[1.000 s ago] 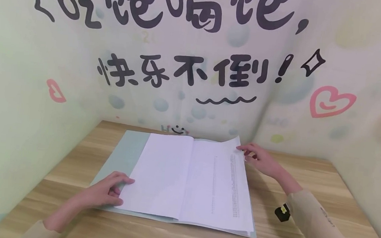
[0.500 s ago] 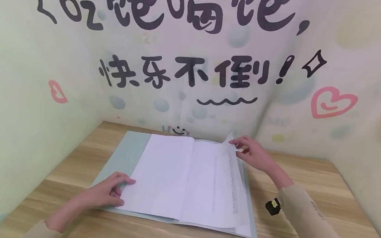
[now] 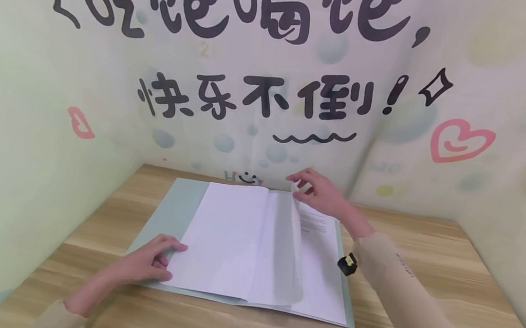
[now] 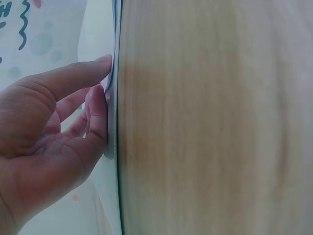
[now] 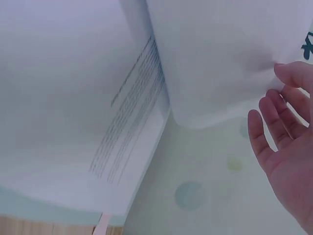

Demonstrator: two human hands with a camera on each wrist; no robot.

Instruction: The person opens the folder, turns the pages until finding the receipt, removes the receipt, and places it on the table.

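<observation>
An open booklet with white pages (image 3: 224,238) and a pale blue-green cover (image 3: 172,203) lies on the wooden table. My right hand (image 3: 321,192) pinches the far edge of a lifted page (image 3: 288,258), which stands curled up near the booklet's middle. In the right wrist view, thumb and fingertips grip that page (image 5: 220,58), while printed lines show on the page beneath (image 5: 132,112). On the near left, my left hand (image 3: 151,261) rests on the booklet's edge, its thumb and fingers touching the page and cover; the left wrist view shows the thumb (image 4: 83,76) on the pages.
The wooden table (image 3: 400,308) extends around the booklet. Behind it rises a wall covering (image 3: 255,148) printed with large black characters and hearts. A small black object with a yellow mark (image 3: 348,264) shows at my right sleeve (image 3: 398,277).
My right hand has moved left, carrying the page's edge from the booklet's right side up toward the middle and uncovering the printed page beneath. The left hand has stayed in place.
</observation>
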